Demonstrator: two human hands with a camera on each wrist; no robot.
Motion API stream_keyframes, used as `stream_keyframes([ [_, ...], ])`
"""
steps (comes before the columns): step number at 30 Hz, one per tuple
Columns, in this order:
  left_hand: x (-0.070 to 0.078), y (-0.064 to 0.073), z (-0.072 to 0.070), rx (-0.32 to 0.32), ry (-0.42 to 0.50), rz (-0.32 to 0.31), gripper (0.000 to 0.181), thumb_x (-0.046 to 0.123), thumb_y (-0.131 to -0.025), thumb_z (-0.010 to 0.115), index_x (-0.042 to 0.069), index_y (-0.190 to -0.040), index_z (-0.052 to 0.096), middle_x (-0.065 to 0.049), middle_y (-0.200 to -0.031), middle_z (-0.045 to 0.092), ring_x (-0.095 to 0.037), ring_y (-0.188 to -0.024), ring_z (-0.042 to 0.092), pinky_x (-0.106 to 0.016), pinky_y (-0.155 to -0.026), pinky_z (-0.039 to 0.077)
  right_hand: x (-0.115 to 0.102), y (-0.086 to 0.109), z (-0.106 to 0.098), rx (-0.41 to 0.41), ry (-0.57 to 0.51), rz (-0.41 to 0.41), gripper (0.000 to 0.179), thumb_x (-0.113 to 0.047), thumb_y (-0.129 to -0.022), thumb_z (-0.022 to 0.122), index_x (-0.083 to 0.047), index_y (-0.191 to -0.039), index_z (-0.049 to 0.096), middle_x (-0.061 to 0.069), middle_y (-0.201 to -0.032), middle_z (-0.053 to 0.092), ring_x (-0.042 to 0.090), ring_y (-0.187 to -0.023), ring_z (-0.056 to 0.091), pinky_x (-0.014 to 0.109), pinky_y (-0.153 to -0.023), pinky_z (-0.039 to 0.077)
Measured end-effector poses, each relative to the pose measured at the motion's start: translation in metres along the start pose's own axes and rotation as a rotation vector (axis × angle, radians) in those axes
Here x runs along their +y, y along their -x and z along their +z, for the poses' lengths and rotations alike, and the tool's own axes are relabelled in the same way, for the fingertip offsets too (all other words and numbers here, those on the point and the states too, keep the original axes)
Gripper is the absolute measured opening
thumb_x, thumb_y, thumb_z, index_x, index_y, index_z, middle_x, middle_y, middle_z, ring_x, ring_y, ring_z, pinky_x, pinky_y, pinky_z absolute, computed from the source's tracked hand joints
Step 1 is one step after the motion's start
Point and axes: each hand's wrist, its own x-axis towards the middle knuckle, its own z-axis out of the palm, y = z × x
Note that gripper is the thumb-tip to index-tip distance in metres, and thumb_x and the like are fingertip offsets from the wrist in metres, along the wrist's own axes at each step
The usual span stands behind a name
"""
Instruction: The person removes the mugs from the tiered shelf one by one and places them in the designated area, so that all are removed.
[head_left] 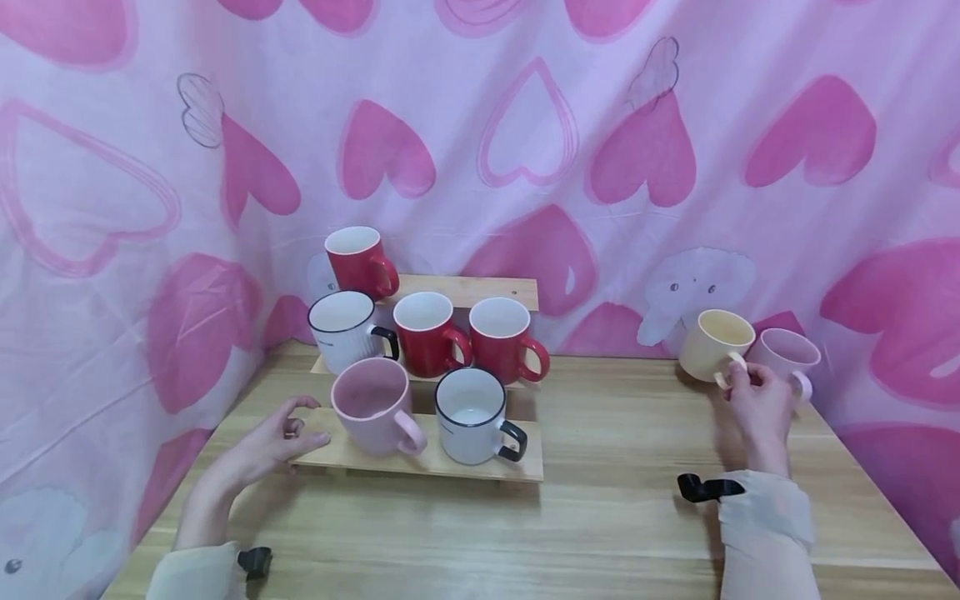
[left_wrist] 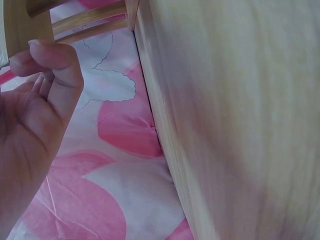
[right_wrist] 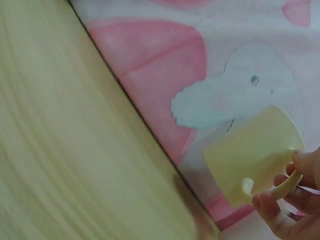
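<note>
My left hand (head_left: 262,446) is at the left end of a wooden tiered rack (head_left: 337,454). Its thumb and fingers are loosely bent and touch the end of the lowest board. Beside it on that board stand a pink mug (head_left: 371,408) and a white mug (head_left: 471,417) with a black rim and handle. Over at the right, my right hand (head_left: 761,408) pinches the handle of a pale yellow mug (right_wrist: 255,155). That mug looks upright in the head view. Close behind my fingers is another pink mug (head_left: 783,354), partly covered by the hand.
On the middle tier stand a white mug (head_left: 341,333) with a black handle and two red mugs, one centre (head_left: 423,342), one right (head_left: 501,342). Another red mug (head_left: 356,262) is on the top tier. A pink heart-patterned curtain (head_left: 465,208) borders the wooden table (head_left: 615,467).
</note>
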Motion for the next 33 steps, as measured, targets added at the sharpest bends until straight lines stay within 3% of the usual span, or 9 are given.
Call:
stream_keyframes([
  [6,0.001,-0.002,-0.001,0.005,-0.01,0.0,0.064,0.029,-0.092,0.07,0.007,-0.139,0.031,-0.011,-0.085,0.046,-0.022,-0.074,0.052,-0.04,-0.062,0.053,0.012,-0.008,-0.003,-0.038,0.039,0.018,0.051,-0.04,-0.102,0.044,0.001,-0.131,0.056,0.016,-0.098,0.062,0.006,-0.072,0.056,0.016,-0.063,0.044],
  [12,0.001,0.001,0.0,0.007,-0.021,-0.014,0.065,0.032,-0.091,0.071,0.009,-0.137,0.032,-0.012,-0.086,0.047,-0.022,-0.073,0.053,-0.041,-0.063,0.053,0.024,-0.01,0.002,-0.035,-0.027,0.064,0.048,-0.037,-0.103,0.045,0.002,-0.128,0.057,0.009,-0.09,0.059,0.006,-0.071,0.055,0.017,-0.061,0.046],
  [16,0.0,0.003,-0.002,0.007,-0.021,-0.003,0.065,0.031,-0.091,0.07,0.008,-0.138,0.031,-0.012,-0.085,0.046,-0.022,-0.072,0.052,-0.041,-0.062,0.053,0.029,-0.011,0.007,-0.024,-0.048,0.086,0.05,-0.038,-0.102,0.047,0.002,-0.129,0.056,0.008,-0.095,0.059,0.005,-0.072,0.055,0.016,-0.06,0.047],
  [28,-0.002,0.003,-0.002,-0.006,-0.022,-0.003,0.065,0.03,-0.092,0.069,0.007,-0.138,0.03,-0.012,-0.087,0.047,-0.02,-0.071,0.052,-0.04,-0.061,0.053,0.033,-0.003,0.005,-0.077,-0.254,0.174,0.053,-0.032,-0.103,0.047,0.006,-0.14,0.043,0.007,-0.099,0.052,0.004,-0.069,0.057,0.02,-0.063,0.053],
  [33,0.0,0.001,-0.002,-0.009,-0.027,0.005,0.065,0.03,-0.093,0.069,0.006,-0.139,0.03,-0.011,-0.086,0.046,-0.019,-0.071,0.051,-0.04,-0.06,0.053,0.03,-0.001,-0.001,-0.106,-0.19,0.149,0.055,-0.032,-0.103,0.045,0.004,-0.144,0.037,0.01,-0.112,0.05,0.005,-0.076,0.056,0.019,-0.069,0.053],
])
